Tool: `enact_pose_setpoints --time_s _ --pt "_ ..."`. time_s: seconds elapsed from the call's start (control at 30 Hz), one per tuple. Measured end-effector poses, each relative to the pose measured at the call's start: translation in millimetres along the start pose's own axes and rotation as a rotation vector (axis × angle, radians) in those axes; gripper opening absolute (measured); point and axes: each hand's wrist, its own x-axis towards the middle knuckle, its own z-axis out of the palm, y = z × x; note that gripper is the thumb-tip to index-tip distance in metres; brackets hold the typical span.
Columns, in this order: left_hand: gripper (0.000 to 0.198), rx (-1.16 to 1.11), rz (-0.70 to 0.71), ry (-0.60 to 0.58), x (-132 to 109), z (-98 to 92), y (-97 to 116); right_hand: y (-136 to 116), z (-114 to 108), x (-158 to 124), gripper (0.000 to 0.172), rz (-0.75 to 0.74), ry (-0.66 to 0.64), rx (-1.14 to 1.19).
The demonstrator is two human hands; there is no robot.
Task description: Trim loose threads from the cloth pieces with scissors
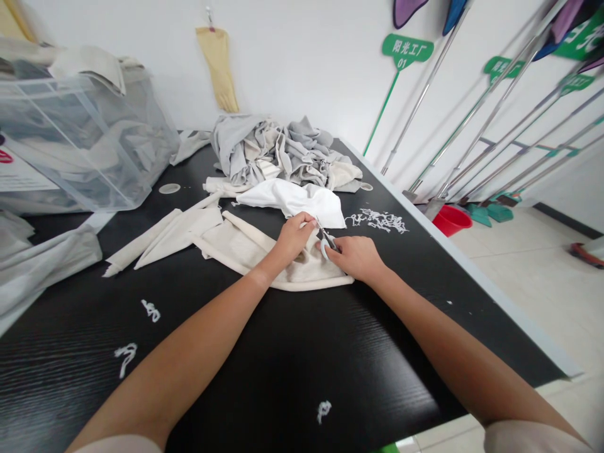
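Over a black bench (283, 365), a person works with scissors (325, 250) — the right hand (357, 257) has its grip closed around the handles, the left hand (295, 234) its grip pinched on the cream cloth (245, 244) beside the blades. The cream cloth lies in front of a white cloth (302, 200) — thread scraps (380, 220) to the right, a heap of fabric (278, 148) behind

Green sign (408, 48), right of the glove (218, 69): reads "阳光工厂", "01". Other signs (506, 68), farther right of the glove: partly legible. Box label (26, 170), left of the glove: illegible.
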Motion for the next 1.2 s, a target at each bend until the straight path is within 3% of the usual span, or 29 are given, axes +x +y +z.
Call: enact_pose_setpoints --time_s 0.17,0.4,0.53,0.73,0.97,1.1,1.2 --pt "0.013 0.017 -0.008 0.016 0.8 0.2 -1.9 2.0 3.0 0.8 0.062 -0.02 0.014 0.007" --pt "0.013 0.023 0.026 -0.023 -1.0 3.8 -0.2 1.7 -0.8 -0.9 0.07 0.022 0.008 0.035" --pt "0.013 0.012 0.009 -0.025 -1.8 2.8 1.1 2.6 3.3 1.1 0.064 0.034 0.023 0.08" --pt "0.014 0.003 -0.006 -0.014 -0.6 1.2 0.5 12.2 7.9 3.0 0.063 0.083 0.074 0.447" --pt "0.016 -0.033 0.019 -0.009 -0.9 0.0 0.2 15.4 14.6 6.2 0.051 0.091 0.221 0.821" --pt "0.016 -0.062 0.043 -0.073 -2.3 1.2 2.6 13.0 24.5 10.9 0.047 0.09 0.27 1.117" --pt "0.016 -0.042 0.03 -0.127 -3.6 3.1 5.3 10.7 27.7 11.7 0.049 0.125 0.227 1.281"
